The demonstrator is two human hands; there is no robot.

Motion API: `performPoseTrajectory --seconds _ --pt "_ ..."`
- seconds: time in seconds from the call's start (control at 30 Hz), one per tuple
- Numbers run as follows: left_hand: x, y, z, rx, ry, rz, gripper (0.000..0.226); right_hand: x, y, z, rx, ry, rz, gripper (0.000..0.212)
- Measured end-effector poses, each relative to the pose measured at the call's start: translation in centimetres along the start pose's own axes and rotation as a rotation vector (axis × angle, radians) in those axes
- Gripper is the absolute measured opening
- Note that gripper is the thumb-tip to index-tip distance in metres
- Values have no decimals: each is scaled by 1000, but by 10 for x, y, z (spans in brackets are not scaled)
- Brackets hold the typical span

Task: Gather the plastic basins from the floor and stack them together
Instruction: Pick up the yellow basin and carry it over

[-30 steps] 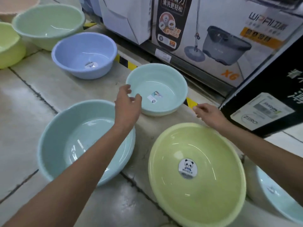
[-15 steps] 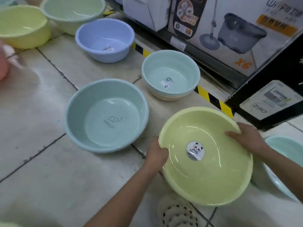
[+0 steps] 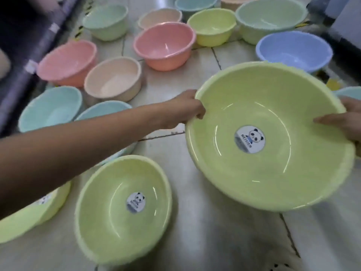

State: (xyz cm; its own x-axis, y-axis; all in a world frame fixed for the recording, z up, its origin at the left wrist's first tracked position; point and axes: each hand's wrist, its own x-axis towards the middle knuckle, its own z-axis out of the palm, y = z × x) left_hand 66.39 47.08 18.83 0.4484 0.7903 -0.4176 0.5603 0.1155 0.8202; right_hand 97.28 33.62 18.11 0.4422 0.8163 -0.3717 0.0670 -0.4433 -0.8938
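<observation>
left forearm [image 3: 78,141]: bare | left hand [image 3: 183,109]: bare | right hand [image 3: 347,122]: bare

Only one view is given, from a head-worn cam angled fwd & down, w/ the big yellow basin [image 3: 273,169] caught close up and floor tiles [image 3: 214,241] seen beyond & below it.

The large yellow-green basin [image 3: 273,173] is shown as smooth, glossy plastic, streaked with bright highlights. A round printed sticker [image 3: 250,138], seemingly paper, is stuck inside it. The same shiny plastic is seen in the pink basin [image 3: 164,45]. The floor [image 3: 205,241] is laid with pale, polished, reflective tiles.
</observation>
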Motion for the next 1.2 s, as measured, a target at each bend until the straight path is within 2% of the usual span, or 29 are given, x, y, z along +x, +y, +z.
performPoseTrajectory --seconds 0.13,0.23,0.43,0.5,0.67,0.8,0.9,0.97,1.03,1.2 --pt "-70 -67 -84 -78 206 -141 32 5 -29 118 -58 -250 -53 39" --pt "-135 -132 -123 -148 356 -246 53 -4 -32 204 -102 -431 -63 44" --pt "-231 -238 -128 -247 467 -421 52 -38 1 319 -257 -643 -30 41" --pt "-248 -262 -120 -298 437 -427 60 -48 21 336 -310 -675 -21 43" --pt "-253 -303 -100 -370 423 -413 64 -56 71 358 -471 -660 -21 50" --pt "-243 -344 -88 -465 417 -475 70 -59 92 366 -551 -628 -51 57" --pt "-234 -360 -79 -513 523 -557 53 -63 109 370 -581 -556 -29 48" --pt "-232 -366 -69 -593 655 -601 32 -72 119 370 -512 -455 80 32" --pt "-238 -365 -58 -706 739 -591 21 -85 124 368 -446 -380 196 26" --pt "-276 -363 -70 -750 778 -499 42 -111 82 395 -477 -370 253 34"
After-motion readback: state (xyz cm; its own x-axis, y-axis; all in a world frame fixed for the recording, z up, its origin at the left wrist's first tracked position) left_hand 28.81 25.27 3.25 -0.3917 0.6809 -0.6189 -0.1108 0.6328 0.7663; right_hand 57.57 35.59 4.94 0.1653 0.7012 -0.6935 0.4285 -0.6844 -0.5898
